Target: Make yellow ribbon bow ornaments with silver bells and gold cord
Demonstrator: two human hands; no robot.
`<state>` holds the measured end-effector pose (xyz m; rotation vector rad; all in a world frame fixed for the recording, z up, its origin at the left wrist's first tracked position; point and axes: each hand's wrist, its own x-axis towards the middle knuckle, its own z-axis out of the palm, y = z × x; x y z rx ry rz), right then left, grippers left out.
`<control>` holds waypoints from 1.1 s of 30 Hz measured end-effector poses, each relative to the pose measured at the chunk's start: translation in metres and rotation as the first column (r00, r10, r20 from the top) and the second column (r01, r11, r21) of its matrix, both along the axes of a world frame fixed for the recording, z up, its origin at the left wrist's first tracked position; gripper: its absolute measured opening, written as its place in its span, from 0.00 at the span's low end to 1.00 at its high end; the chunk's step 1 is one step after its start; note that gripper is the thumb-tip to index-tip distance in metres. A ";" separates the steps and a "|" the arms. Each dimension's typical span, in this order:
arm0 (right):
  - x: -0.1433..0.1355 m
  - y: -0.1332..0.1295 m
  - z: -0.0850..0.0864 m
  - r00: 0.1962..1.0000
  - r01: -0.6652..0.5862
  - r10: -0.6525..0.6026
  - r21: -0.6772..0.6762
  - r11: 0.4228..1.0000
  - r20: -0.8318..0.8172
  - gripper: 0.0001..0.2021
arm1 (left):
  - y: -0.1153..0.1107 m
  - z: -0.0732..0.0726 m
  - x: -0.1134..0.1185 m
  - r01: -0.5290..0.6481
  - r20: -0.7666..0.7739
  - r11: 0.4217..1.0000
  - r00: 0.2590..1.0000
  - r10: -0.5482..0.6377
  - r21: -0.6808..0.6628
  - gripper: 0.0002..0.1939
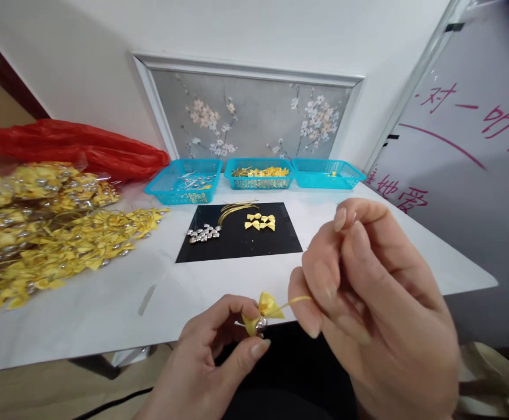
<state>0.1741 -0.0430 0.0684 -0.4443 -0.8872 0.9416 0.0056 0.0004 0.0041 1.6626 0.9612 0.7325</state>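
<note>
My left hand (219,350) pinches a yellow bow (268,305) with a silver bead (261,324) at its middle, just off the table's front edge. From the bow a thin yellow cord (299,299) runs right into my right hand (372,291), whose fingers are closed on it; the cord's far end is hidden by the fingers. Beyond my hands, a black mat (232,248) carries silver beads (204,233) on its left, loose yellow cords (237,208) at its back and several yellow bows (260,221) on its right.
Blue baskets stand along the wall: one with small pieces (184,195), one with yellow bows (258,183), one with a tiny yellow piece (328,183). Yellow beaded strands (83,245) and a red plastic bag (75,146) lie at left. A whiteboard (460,192) rises at right.
</note>
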 end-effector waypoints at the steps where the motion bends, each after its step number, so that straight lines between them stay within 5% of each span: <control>1: -0.001 -0.002 0.000 1.000 -0.003 0.003 -0.015 1.000 0.008 0.08 | -0.001 -0.002 0.000 -0.017 -0.007 1.000 1.000 0.017 0.000 0.09; 7: 0.005 -0.017 -0.017 0.938 0.149 -0.131 -0.032 0.988 0.320 0.14 | -0.003 -0.007 -0.006 -0.179 -0.036 0.979 0.982 0.183 0.099 0.08; 9: 0.007 -0.020 -0.027 0.830 0.207 -0.150 -0.047 0.977 0.537 0.17 | -0.003 -0.004 -0.008 -0.189 -0.034 0.974 0.980 0.194 0.126 0.07; 12: 0.008 -0.020 -0.042 0.609 0.271 -0.213 0.053 0.961 0.764 0.09 | -0.002 0.003 -0.009 -0.162 0.015 0.981 0.987 0.161 0.105 0.05; 19: 0.003 -0.017 -0.075 0.328 0.362 -0.388 0.265 0.894 0.861 0.13 | 0.004 0.003 -0.010 -0.131 0.155 0.988 0.978 0.142 -0.076 0.05; 26: -0.008 -0.016 -0.081 0.290 0.434 -0.464 0.317 0.844 0.837 0.14 | 0.005 0.005 -0.010 -0.080 0.290 0.916 0.935 0.206 -0.392 0.13; 33: -0.011 -0.015 -0.076 0.234 0.453 -0.495 0.357 0.817 0.837 0.16 | 0.004 0.005 -0.010 -0.014 0.353 0.856 0.907 0.228 -0.517 0.14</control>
